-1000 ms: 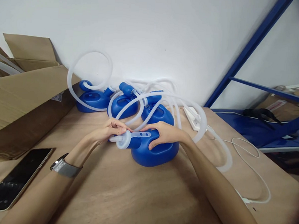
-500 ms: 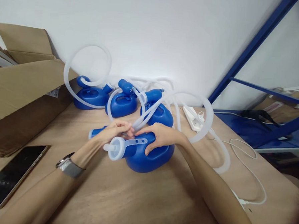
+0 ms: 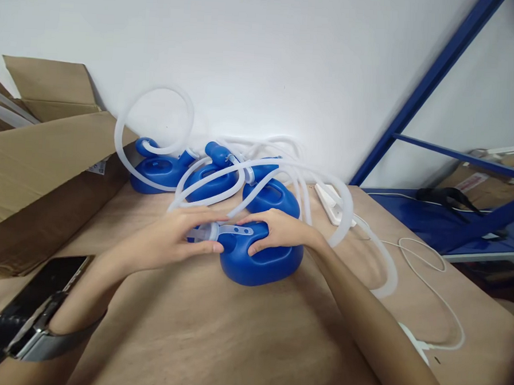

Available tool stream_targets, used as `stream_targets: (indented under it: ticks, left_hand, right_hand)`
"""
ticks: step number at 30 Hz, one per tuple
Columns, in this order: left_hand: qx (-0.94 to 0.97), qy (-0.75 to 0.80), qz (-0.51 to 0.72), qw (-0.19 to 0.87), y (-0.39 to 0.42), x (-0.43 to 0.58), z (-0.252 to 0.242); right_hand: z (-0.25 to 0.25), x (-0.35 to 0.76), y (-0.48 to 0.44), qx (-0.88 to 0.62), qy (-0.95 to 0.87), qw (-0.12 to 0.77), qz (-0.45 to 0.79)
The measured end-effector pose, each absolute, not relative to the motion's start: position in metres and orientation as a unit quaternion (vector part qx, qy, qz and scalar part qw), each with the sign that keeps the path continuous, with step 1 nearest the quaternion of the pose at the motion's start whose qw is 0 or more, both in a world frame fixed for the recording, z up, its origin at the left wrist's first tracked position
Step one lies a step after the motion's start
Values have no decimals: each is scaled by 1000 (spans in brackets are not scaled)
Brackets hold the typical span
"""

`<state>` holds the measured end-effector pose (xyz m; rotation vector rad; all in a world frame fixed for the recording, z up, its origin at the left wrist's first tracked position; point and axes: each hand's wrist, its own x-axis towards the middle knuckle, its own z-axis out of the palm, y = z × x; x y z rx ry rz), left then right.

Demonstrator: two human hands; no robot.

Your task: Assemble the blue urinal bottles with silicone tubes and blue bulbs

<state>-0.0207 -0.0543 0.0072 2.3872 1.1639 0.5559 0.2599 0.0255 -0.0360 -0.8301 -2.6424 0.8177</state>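
The person's left hand [image 3: 168, 238] is curling around the translucent cap [image 3: 204, 232] on the spout of a blue plastic jug [image 3: 262, 262], with its fingers passing over the top and its thumb lying along the near side. The right hand [image 3: 279, 231] is gripping the jug's body from above, its fingers pressing down just beside a translucent strap [image 3: 238, 230] that is running from the cap along the spout. The jug is sitting on the wooden table [image 3: 232, 335], in front of three other blue jugs [image 3: 210, 183] that are clustered near the wall. Translucent tubing [image 3: 120, 133] is looping over and around those jugs. A cardboard box [image 3: 38, 169] is standing at the table's left side, and a dark phone [image 3: 22, 312] is lying beneath the left wrist, which is wearing a metal-banded watch [image 3: 46, 342]. A white power strip [image 3: 329, 203] and a white cable [image 3: 447, 306] are lying to the right, near a blue metal shelf frame [image 3: 428, 91].
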Motion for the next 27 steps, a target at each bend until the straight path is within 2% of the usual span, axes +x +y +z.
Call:
stream_targets:
  ticks: [3,9,19,27]
  left_hand:
    - [896,366,197,157,-54,-10,-7]
    - [899,355,241,87,-45,-4,-23]
    - [905,340,238,100,-44,-3,-19]
    - [902,345,241,102,-43,-3,-21]
  right_hand:
    - [-36,262,25,-294,-903,132,284]
    - [-37,261,23,-292,-867,158,370]
    - [-27,247,8,-401,-859,121,296]
    - [-28,245,10,-435,-834,111,321]
